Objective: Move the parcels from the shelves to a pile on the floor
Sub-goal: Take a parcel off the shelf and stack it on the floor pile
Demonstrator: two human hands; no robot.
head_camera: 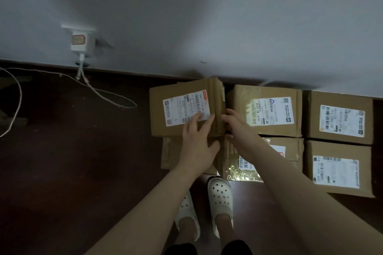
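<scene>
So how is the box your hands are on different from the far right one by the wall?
Both hands are on the brown cardboard box at the left: the left hand lies flat on its top, the right hand is at its side. The brown cardboard box at the far right is untouched. The left box rests on another parcel; the right one's support is unclear. Both carry a white label.

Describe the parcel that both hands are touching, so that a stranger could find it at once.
Along the foot of the grey wall, cardboard parcels lie on the dark floor. Find the leftmost parcel in the row nearest the wall, which the left hand and right hand touch. Unlike its neighbours, it lies on a lower parcel, and no parcel lies to its left.
</scene>
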